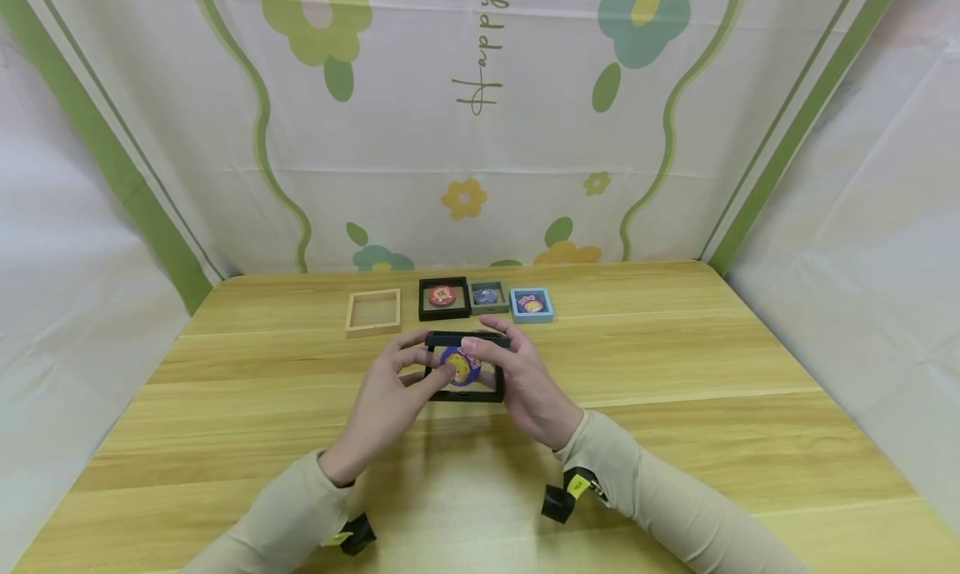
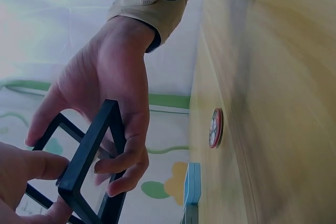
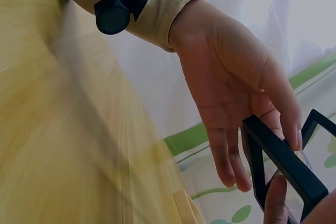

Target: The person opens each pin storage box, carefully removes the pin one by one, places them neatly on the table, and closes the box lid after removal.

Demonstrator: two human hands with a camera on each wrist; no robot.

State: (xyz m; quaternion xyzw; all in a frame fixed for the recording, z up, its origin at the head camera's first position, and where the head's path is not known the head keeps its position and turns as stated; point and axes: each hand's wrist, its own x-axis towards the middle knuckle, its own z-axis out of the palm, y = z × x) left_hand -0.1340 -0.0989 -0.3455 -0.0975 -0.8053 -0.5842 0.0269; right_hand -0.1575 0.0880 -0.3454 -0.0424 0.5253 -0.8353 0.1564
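1. So the black display frame (image 1: 468, 396) was up off the table, held between both hands, and the wrist views showed its two halves angled apart.
2. A round purple badge (image 1: 464, 366) with a yellow character showed inside its opening; couldn't tell if it was touching the clear film.
3. Left hand (image 1: 396, 396) was pinching the frame's left side, thumb reaching over the badge.
4. Right hand (image 1: 538, 395) gripped the right side, thumb over the top bar.
5. The left wrist view also caught a red-rimmed disc (image 2: 216, 128) lying on the wooden table (image 1: 675, 366).
6. Farther back, left to right: a pale wood frame (image 1: 373, 331), a second black frame (image 1: 444, 315) with a red badge (image 1: 442, 296), a grey frame (image 1: 491, 310), and a light-blue frame (image 1: 534, 317). Those last two held badges too.
7. Behind it all hung a flowery cloth (image 1: 420, 124) reading "Happy", sideways lol.
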